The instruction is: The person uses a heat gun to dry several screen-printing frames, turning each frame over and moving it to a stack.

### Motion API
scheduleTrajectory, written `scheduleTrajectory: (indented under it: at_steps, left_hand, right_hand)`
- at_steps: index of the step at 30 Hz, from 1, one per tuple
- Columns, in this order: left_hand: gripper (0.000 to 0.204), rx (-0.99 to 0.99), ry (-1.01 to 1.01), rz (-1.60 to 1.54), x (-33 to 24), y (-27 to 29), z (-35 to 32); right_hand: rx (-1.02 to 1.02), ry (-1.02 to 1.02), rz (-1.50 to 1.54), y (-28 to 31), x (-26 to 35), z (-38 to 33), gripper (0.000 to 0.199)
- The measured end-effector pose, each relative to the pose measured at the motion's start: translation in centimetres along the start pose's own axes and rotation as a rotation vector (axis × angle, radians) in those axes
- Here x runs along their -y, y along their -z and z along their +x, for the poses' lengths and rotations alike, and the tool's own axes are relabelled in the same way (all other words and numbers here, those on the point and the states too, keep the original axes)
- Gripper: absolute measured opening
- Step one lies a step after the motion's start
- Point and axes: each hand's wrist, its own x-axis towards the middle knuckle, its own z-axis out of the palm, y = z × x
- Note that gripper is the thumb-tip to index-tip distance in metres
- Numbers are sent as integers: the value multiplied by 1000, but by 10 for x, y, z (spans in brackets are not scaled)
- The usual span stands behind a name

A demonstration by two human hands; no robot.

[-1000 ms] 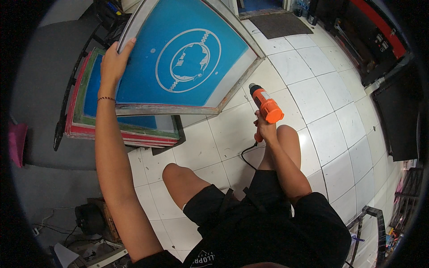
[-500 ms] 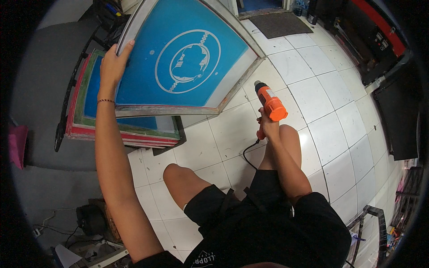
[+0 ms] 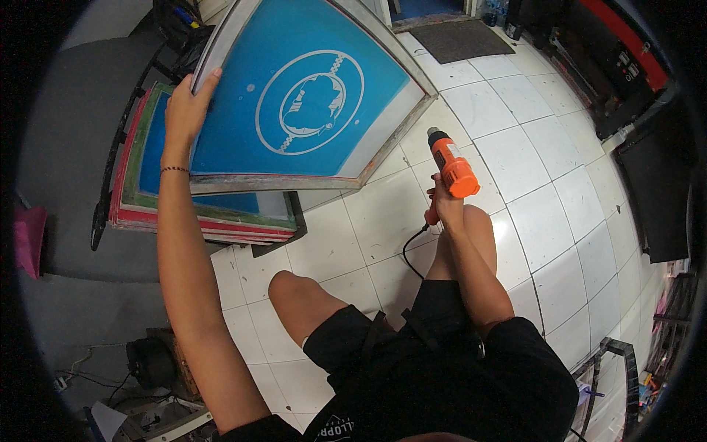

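Note:
My left hand (image 3: 185, 110) grips the left edge of a framed printing screen (image 3: 309, 96) with blue mesh and a white round design, held tilted above the floor. In my right hand (image 3: 444, 200) is an orange heat gun (image 3: 451, 168), its nozzle aimed up toward the screen's right lower edge, a short gap away. A black cord (image 3: 411, 250) runs down from the gun's handle past my knee. I am seated, with both knees (image 3: 294, 291) over white floor tiles.
A stack of several framed screens (image 3: 206, 214) with red and green edges leans under the held one. A dark mat (image 3: 460, 38) lies at the top. Dark equipment (image 3: 626, 81) lines the right side. A small black device and cables (image 3: 147, 365) sit at lower left.
The heat gun has risen and shifted slightly right, closer to the screen's lower right edge. The screen and my left hand hold steady.

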Motion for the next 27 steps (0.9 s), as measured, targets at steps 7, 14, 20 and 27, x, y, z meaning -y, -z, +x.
scheduleTrajectory:
  at_steps: [7, 14, 20, 27]
  left_hand:
    - [69, -12, -24, 2, 2, -1, 2]
    - [67, 3, -31, -13, 4, -2, 3]
    - [65, -1, -28, -23, 2, -1, 0]
    - [65, -16, -46, -8, -3, -1, 0]
  right_hand:
    - [-31, 14, -61, 6, 0, 4, 32]
    - [-31, 55, -91, 15, 1, 4, 34]
    - [-43, 24, -73, 13, 10, -1, 36]
    - [-61, -10, -43, 8, 11, -2, 38]
